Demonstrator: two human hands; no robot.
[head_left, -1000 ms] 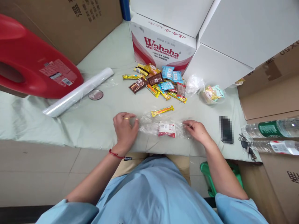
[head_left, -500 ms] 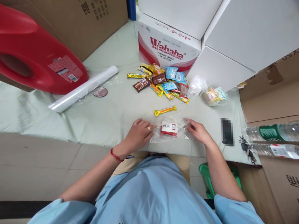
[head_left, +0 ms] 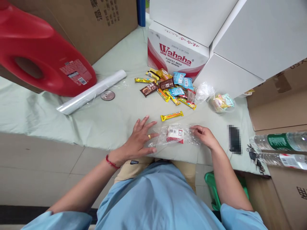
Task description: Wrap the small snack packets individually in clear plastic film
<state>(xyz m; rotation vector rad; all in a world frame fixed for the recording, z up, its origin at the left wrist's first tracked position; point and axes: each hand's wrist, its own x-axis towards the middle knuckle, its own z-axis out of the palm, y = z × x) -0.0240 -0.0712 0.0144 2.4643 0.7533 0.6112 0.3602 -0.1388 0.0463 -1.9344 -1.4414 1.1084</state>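
A small red and white packet (head_left: 175,135) lies in a clear plastic bag (head_left: 162,131) near the table's front edge. At the bag's left end my left hand (head_left: 141,137) is spread open, fingers apart, its fingertips at the plastic. My right hand (head_left: 203,134) pinches the right end of the bag between thumb and fingers. Just beyond the packet rests a yellow snack bar (head_left: 171,116). Farther back is a pile of wrapped snacks, among them a brown chocolate packet (head_left: 148,89) and a blue packet (head_left: 176,92).
A clear plastic roll (head_left: 92,91), a round metal lid (head_left: 107,95) and a large red jug (head_left: 48,54) stand to the left. Behind are a Wahaba-style water carton (head_left: 176,51) and white boxes. To the right are a snack bowl (head_left: 222,103), a blurred dark object (head_left: 234,139), keys (head_left: 255,158) and bottles (head_left: 279,141).
My left hand has shifted slightly left and its fingers have spread out. My right hand stays at the bag's right end. The whole view has tilted a little.
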